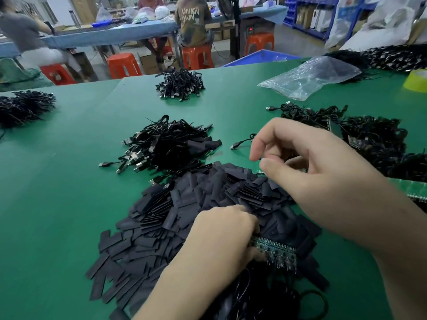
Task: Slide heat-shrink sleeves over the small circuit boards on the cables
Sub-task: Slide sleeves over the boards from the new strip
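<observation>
Heat-shrink sleeves (161, 215) lie heaped beneath the left hand (221, 232) gripping a circuit board strip (275, 248); right hand (312, 162) hovers curled, grip unclear.

We note a green table covering (69, 169) with a smooth, matt finish, seemingly a rubber or vinyl mat. The flat black heat-shrink sleeves (161, 215) are thin, matt plastic with a dull sheen at the edges. The black cables (161, 144) carry a smooth, slightly glossy plastic jacket; their USB plugs (104, 164) end in bright metal shells. The green strip of small circuit boards (275, 248) shows glossy laminate and shiny metal pins. The clear plastic bag (309, 77) is glossy and crinkled.
</observation>
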Available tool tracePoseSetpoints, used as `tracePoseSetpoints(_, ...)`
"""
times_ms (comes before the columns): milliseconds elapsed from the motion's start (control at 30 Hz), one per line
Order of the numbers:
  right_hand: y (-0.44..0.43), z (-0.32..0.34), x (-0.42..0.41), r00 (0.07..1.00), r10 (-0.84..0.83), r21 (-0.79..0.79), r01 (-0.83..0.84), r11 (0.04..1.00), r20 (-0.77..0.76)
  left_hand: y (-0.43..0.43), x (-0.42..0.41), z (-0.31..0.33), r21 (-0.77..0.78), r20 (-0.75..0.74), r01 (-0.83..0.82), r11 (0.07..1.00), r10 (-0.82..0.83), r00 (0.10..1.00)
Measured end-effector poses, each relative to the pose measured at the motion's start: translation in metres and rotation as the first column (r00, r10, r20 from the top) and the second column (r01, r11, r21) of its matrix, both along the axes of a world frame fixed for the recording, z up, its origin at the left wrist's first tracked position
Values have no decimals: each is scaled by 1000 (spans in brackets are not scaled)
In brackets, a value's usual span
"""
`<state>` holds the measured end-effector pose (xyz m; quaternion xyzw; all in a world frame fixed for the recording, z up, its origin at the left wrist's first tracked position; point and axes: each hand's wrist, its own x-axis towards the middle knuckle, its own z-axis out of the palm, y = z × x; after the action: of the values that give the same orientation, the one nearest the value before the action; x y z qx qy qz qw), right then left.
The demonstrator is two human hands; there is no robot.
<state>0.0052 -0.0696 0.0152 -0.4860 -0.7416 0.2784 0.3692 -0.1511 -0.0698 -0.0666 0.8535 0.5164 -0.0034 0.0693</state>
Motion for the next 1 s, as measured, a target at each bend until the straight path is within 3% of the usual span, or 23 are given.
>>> tracePoseSetpoints(100,0,-2,-3,1000,19,-30,-19,999,-7,0,-3,4,-28,49,15,999,-14,999)
tracePoseSetpoints(233,1,-2,-1,999,15,-52,-14,999,30,-1,-13,15,-138,227,20,990,12,974)
tracePoseSetpoints(333,0,0,1,998,35,-95,-31,995,46,0,-28,30,-397,505,95,913,131,853)
tracePoseSetpoints(433,-2,1,1,994,69,-125,-58,991,86,0,-47,49,-558,663,242,793,252,705)
tracePoseSetpoints(600,-8,4,0,945,296,-330,-238,914,140,-3,-71,72,-505,798,302,809,304,520)
tracePoseSetpoints(733,-6,1,-3,951,305,-298,-277,913,51,-5,-78,81,-449,844,243,860,318,432)
tracePoseSetpoints(900,-6,7,-6,956,281,-250,-252,935,85,-5,-75,81,-420,847,190,887,308,433)
tracePoseSetpoints(1000,-6,8,-8,961,275,-267,-258,928,26,-5,-77,81,-421,858,233,877,301,416)
